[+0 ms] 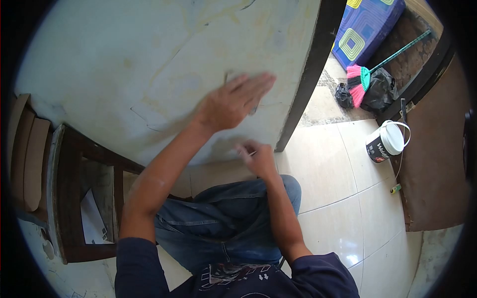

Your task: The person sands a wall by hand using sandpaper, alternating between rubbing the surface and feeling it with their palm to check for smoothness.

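Note:
Against the pale, patchy wall [164, 59], my left hand [236, 102] is pressed with its fingers together and slightly blurred. Edges of a thin grey-brown piece [254, 109], like a scrap of sandpaper, poke out from under that hand on two sides. Fine cracks and yellowish stains mark the wall around it. Lower down, near the foot of the wall, my right hand [257, 158] has its fingers curled in, a small pale edge showing at them; what it is I cannot tell. Below both hands are my bent legs in blue jeans [218, 213].
A dark wooden cabinet [89, 149] with papers inside stands at left. The wall ends at a dark door frame [310, 74]. Beyond it are a pink-bristled broom [357, 84], a black plastic bag [380, 92] and a blue patterned mattress [365, 32]. A lidded paint bucket [387, 141] stands on the tiles.

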Motion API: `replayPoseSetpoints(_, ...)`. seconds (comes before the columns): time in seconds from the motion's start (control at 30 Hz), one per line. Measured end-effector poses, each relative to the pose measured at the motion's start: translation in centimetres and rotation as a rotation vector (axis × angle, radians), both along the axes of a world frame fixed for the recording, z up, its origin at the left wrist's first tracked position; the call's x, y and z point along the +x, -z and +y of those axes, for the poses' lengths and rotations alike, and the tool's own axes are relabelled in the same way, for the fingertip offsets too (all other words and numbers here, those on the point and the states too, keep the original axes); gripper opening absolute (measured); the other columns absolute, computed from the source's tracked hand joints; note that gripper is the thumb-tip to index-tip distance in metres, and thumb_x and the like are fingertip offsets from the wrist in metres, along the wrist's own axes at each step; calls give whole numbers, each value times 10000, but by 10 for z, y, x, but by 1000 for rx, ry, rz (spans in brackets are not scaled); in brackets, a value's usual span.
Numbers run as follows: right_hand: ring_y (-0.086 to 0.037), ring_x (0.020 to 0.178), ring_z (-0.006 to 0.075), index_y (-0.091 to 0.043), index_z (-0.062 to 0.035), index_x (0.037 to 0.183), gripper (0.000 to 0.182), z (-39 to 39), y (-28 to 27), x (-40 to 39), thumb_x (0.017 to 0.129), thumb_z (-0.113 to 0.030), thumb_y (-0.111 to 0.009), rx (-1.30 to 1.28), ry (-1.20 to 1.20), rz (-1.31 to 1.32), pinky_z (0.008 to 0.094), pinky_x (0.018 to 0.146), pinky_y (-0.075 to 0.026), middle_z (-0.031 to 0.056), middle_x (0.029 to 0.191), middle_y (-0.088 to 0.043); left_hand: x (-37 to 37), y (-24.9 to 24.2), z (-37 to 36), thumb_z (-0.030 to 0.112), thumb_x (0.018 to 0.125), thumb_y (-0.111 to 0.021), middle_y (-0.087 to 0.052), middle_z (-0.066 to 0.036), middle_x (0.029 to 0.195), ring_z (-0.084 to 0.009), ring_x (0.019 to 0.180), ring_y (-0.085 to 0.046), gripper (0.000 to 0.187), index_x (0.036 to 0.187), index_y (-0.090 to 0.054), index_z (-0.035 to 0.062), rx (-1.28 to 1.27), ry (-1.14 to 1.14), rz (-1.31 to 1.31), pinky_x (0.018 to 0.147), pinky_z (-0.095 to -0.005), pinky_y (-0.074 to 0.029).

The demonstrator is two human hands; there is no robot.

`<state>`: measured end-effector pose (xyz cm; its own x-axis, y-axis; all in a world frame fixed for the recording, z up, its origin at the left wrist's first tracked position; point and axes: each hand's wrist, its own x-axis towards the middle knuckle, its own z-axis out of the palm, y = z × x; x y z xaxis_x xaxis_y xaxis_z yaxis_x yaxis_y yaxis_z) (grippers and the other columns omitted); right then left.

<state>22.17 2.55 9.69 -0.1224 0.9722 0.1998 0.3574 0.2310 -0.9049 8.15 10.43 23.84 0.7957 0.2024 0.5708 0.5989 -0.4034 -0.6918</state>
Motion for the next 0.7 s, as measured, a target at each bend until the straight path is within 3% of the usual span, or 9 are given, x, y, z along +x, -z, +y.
replayPoseSetpoints(0.13,-453,512,66,-645,18,663,368,43,-40,1,860,-264,-775,-93,133,468,274,495,-377,30,520,-566,29,-100,7,193,887,-506,-445,-43,1527,-169,1413,-407,558,1425,-497,43,103,-18,-185,1171,-402,-278)
replayPoseSetpoints(0.2,-451,508,68,-646,25,678,368,48,-49,5,867,-266,-769,-39,121,407,278,489,-366,15,532,-570,43,-116,12,188,883,-503,-425,-48,1541,-169,1418,-400,576,1439,-477,38,98,25,-269,1171,-402,-278)
replayPoseSetpoints(0.27,-459,510,67,-648,29,692,359,47,-40,9,869,-261,-766,-8,161,358,282,492,-372,11,542,-576,38,-85,11,193,891,-493,-427,-49,1540,-165,1416,-401,573,1442,-475,41,87,-51,-113,1178,-394,-260)
replayPoseSetpoints(0.33,-477,519,64,-653,30,703,342,45,-12,9,865,-250,-765,8,238,326,285,503,-395,15,548,-585,27,-23,4,204,900,-482,-431,-50,1538,-162,1419,-397,560,1438,-484,48,43,-79,27,1188,-385,-238)
replayPoseSetpoints(0.4,-506,520,75,-665,20,732,294,43,2,1,846,-229,-773,58,278,418,288,519,-421,30,557,-600,9,31,-3,218,913,-466,-440,-46,1532,-155,1425,-388,542,1429,-502,58,-52,-43,117,1201,-376,-211)
replayPoseSetpoints(0.47,-549,525,106,-681,3,762,254,39,2,0,827,-222,-778,80,261,377,299,536,-451,52,575,-620,10,36,1,221,918,-462,-452,-37,1525,-149,1428,-381,529,1420,-516,64,-72,4,125,1206,-371,-195)
replayPoseSetpoints(0.53,-608,534,157,-701,-20,793,223,31,-7,-2,809,-228,-782,49,180,211,319,554,-484,79,603,-645,23,12,8,215,915,-471,-462,-28,1517,-144,1428,-380,520,1409,-529,64,-22,38,93,1206,-366,-190)
replayPoseSetpoints(0.63,-590,513,174,-687,-11,764,224,28,-7,-13,815,-206,-784,171,99,-32,312,539,-472,86,614,-648,59,-66,16,177,903,-486,-451,-18,1527,-140,1431,-376,533,1424,-512,68,66,24,-73,1205,-374,-198)
replayPoseSetpoints(0.7,-629,553,243,-699,-24,799,232,28,-5,-19,823,-243,-770,144,47,-115,355,570,-496,110,632,-659,69,-82,19,155,907,-482,-434,-25,1539,-140,1439,-364,539,1438,-496,69,104,14,-122,1208,-383,-195)
